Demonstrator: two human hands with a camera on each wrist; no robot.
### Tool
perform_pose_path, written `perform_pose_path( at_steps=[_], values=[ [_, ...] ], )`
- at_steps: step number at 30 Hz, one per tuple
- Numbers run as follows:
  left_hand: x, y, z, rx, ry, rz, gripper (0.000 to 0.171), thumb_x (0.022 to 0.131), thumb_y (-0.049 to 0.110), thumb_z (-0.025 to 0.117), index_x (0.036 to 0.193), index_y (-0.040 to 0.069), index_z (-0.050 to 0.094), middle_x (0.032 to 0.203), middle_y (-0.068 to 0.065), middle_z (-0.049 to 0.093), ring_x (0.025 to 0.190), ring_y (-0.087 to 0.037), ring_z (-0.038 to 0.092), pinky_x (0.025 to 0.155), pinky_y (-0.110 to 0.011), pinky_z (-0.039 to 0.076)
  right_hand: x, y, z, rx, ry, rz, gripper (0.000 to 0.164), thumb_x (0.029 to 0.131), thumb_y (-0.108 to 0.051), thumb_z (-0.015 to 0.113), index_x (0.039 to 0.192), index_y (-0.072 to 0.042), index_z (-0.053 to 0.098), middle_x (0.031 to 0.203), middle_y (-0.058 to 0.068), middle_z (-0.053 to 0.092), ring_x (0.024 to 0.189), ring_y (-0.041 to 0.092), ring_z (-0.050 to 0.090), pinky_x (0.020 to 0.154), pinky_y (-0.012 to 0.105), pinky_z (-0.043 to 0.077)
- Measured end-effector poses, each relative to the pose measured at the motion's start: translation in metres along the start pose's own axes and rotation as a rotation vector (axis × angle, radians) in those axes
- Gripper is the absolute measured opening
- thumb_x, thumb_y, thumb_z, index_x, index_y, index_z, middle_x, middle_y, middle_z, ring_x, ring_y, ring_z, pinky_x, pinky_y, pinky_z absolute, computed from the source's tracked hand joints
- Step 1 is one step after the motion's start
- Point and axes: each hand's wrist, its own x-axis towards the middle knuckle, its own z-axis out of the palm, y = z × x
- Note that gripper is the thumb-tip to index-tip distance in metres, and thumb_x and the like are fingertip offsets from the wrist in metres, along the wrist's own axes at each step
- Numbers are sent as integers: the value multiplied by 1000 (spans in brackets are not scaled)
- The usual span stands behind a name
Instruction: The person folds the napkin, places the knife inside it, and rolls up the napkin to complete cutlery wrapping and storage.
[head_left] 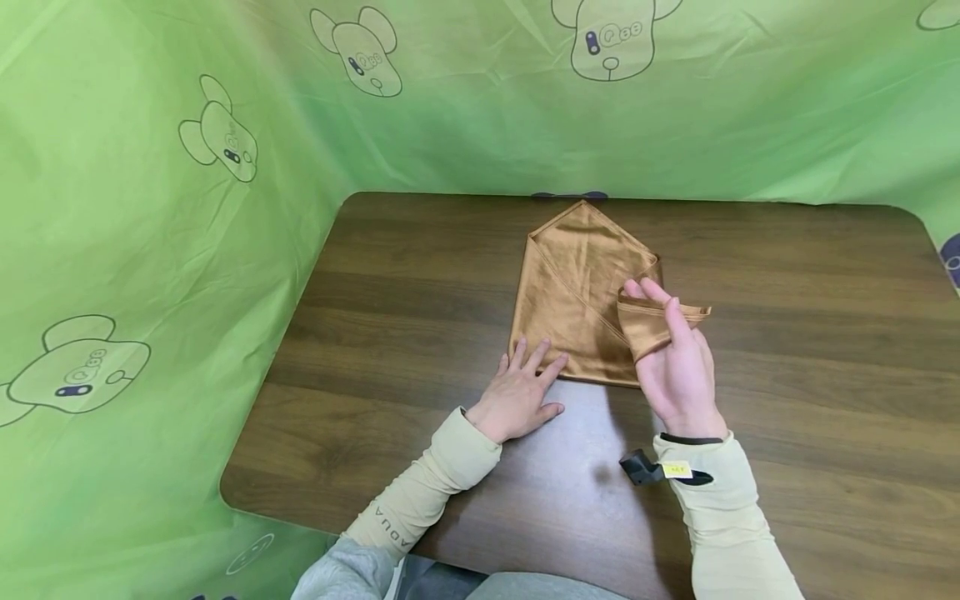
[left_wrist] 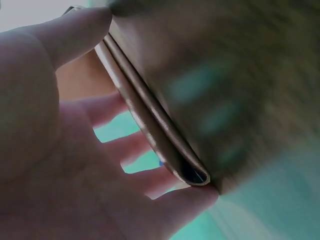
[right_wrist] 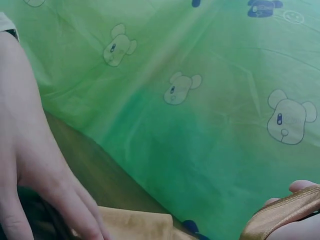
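A golden-brown satin cloth (head_left: 566, 308) lies folded on the wooden table, its far end coming to a point. My left hand (head_left: 517, 396) rests flat with spread fingers on its near left corner. Seen from the palm side in the left wrist view, the left hand (left_wrist: 75, 145) has its fingers along the cloth's folded edge (left_wrist: 145, 110). On the right, my right hand (head_left: 678, 367) pinches a raised, folded part of the cloth between thumb and fingers, palm turned up. In the right wrist view the lifted cloth (right_wrist: 280, 215) shows at lower right, the left hand (right_wrist: 40, 150) at left.
The brown wooden table (head_left: 825, 333) extends around the cloth on both sides. A green curtain (head_left: 465, 125) printed with bear heads hangs behind and to the left. A small black camera (head_left: 641, 467) sits at the right wrist.
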Motion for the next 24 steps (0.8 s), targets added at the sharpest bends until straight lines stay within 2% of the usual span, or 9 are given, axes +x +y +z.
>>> perform_pose_path(
  at_steps=[9,17,20,24],
  values=[
    [0,-7,2,-54,36,24,67,94,46,58,151,19,34,162,-12,14,148,-41,12,113,-56,29,1,9,-6,-35,41,2,43,103,-26,41,137,-1,49,130,10,58,133,19,43,115,25,26],
    [-7,-21,-3,-104,59,88,66,95,45,56,150,16,34,161,-16,14,147,-41,18,115,-48,30,2,16,-8,-103,75,28,43,102,-27,42,137,-3,51,131,8,56,135,19,41,116,25,25],
    [-10,-26,-4,-113,99,57,65,94,44,58,148,14,38,160,-19,18,145,-43,23,113,-48,33,3,19,-8,-137,83,18,42,102,-28,43,136,-5,52,130,8,56,134,19,41,115,25,27],
    [-13,-33,-5,-117,123,-36,66,93,45,59,147,11,39,157,-20,25,144,-42,27,111,-54,34,4,24,-8,-181,89,8,40,103,-27,42,134,-5,53,129,7,56,133,19,42,113,25,29]
  ],
)
